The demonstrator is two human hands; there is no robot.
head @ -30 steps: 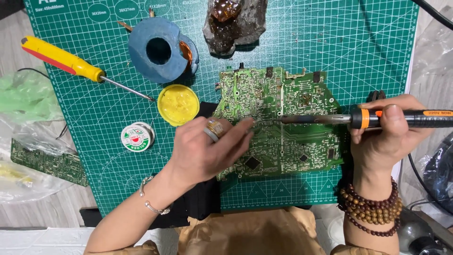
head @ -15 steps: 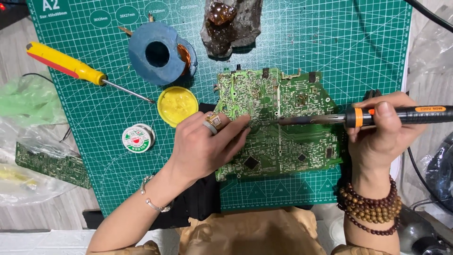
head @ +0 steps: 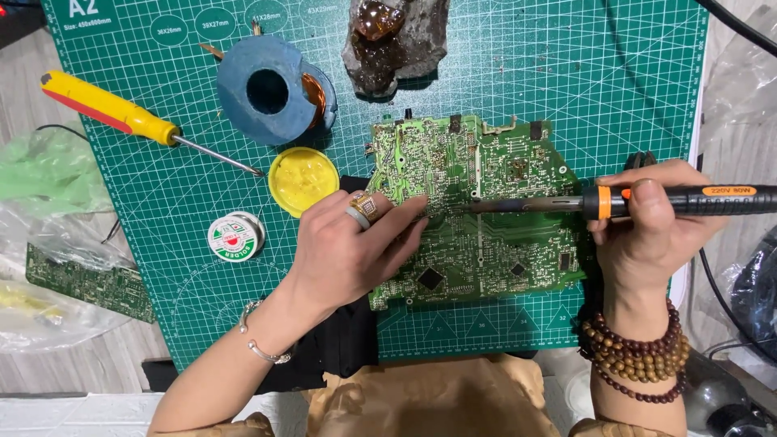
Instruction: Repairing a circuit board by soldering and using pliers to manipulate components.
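Two hands: both at work on one green circuit board [head: 486,218], which lies flat on the green cutting mat [head: 566,81], right of centre.
Far left: a second small circuit board [head: 89,283] on the table, partly under clear plastic.
Mat, left part: yellow-handled screwdriver [head: 121,117], blue spool [head: 263,89], yellow tin [head: 302,180], small solder reel [head: 235,236] nearer.
Left hand [head: 356,251]: rests on the board's left edge, fingers together and pressing down on it.
Far centre: dark rock with an amber lump [head: 396,36].
Right hand [head: 647,235]: fingers clamped around the soldering iron [head: 631,201], whose tip touches the board near the left fingertips.
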